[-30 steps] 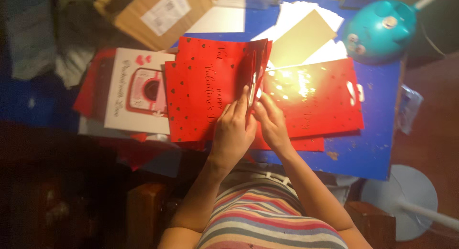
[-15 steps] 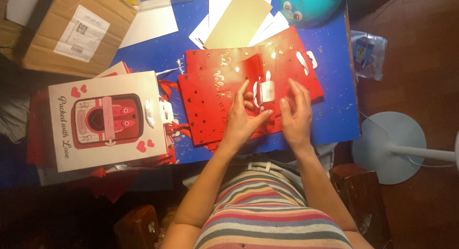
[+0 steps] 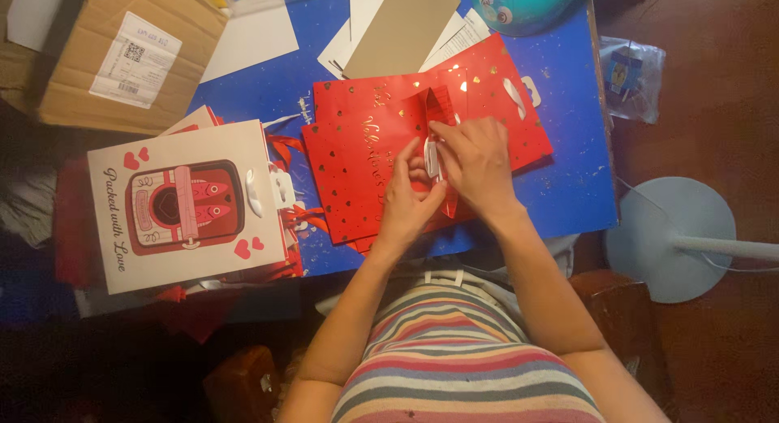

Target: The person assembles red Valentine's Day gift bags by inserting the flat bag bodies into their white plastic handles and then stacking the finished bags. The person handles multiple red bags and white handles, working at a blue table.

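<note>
Head view: looking straight down at a blue table (image 3: pixel 568 192), striped shirt at 6 o'clock.
Bag: red gift bag (image 3: pixel 357 171) with gold hearts lies flat mid-table, 1 more red bag (image 3: pixel 495 74) tucked under it toward 1 o'clock.
Left hand (image 3: pixel 408 197): fingers curled in, thumb and forefinger pinched on the white ribbon handle (image 3: pixel 430 159) near the bag's raised fold.
Right hand (image 3: pixel 479 165): palm down over the bag's right edge, fingers closed around the same ribbon from the 3 o'clock side; can't tell how tight.
Fold: a red flap (image 3: pixel 434 106) stands up at 12 o'clock of both hands.
How to do it well, imo: keep the bag flat with the heel of 1 hand, work the ribbon with fingertips only, and don't crease the foil face.
Watch out: shiny paper dents easily, so pull along the ribbon, not upward.
Nearby: white gift bag (image 3: pixel 191 204) with a red picture at 9 o'clock, cardboard box (image 3: pixel 122 53) at 10 o'clock, tan card (image 3: pixel 402 29) at 12 o'clock, teal round thing (image 3: pixel 527 5) at 1 o'clock.
</note>
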{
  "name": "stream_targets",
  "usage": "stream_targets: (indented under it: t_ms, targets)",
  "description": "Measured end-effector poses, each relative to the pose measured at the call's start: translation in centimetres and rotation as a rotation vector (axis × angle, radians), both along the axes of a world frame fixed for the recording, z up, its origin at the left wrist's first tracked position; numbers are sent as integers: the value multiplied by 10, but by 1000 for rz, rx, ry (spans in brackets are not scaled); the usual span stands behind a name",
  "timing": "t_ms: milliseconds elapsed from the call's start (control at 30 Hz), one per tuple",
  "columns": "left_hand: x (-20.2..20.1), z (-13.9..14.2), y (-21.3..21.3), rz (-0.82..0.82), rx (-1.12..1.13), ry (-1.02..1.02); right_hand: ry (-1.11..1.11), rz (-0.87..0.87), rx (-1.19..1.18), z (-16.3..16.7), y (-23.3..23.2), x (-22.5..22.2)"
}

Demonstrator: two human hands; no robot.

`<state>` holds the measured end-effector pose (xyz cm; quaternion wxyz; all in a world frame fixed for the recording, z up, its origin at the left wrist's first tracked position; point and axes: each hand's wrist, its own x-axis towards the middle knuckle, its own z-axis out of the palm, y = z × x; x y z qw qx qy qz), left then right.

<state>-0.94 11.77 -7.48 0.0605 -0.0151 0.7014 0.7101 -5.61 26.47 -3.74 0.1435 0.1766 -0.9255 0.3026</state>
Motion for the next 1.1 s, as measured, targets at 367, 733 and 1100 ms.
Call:
stream_targets:
  t_ms: [367,733,1100]
  targets:
    - [2,20,-7,83,-166,50,-48,37,-62,12,-10,6]
    - [9,62,-23,87,-593,388,-320,229,-163,26,-3,27]
    - [6,42,-13,-35,-789,369,-340,-8,-284,21,-13,54]
